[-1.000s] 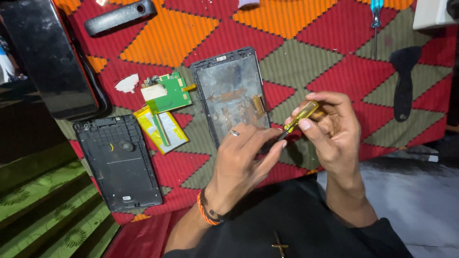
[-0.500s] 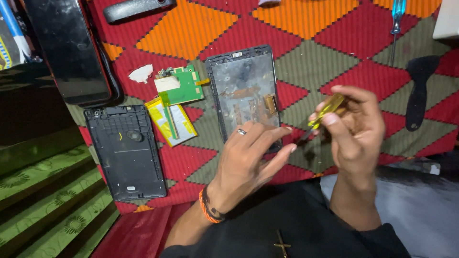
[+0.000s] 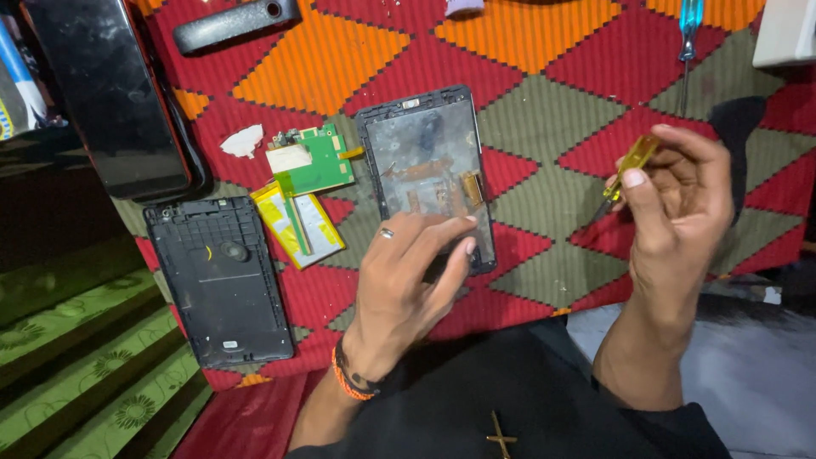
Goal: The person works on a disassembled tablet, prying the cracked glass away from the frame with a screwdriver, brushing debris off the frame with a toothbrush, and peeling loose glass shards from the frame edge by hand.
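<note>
An opened phone frame [image 3: 429, 161] with its inner metal plate showing lies on a patterned red, orange and grey cloth [image 3: 544, 93]. My left hand [image 3: 408, 280] rests on the frame's near end, fingers spread flat on it, a ring on one finger. My right hand [image 3: 680, 200] is raised to the right of the frame, fingers closed around a small yellow-handled screwdriver [image 3: 631, 161]. A green circuit board [image 3: 316, 160] and a yellow-edged battery [image 3: 299, 223] lie just left of the frame.
A black phone back cover [image 3: 223, 276] lies at the left. A dark slab-shaped device [image 3: 110, 93] sits at top left, a black handle-like part [image 3: 238, 24] at the top, a blue-handled screwdriver [image 3: 688, 34] and a black tool [image 3: 738, 119] at the right. Green cloth [image 3: 76, 340] borders the left.
My right hand has lifted away to the right with the screwdriver. My left hand has moved up onto the near end of the phone frame. The view has shifted closer.
</note>
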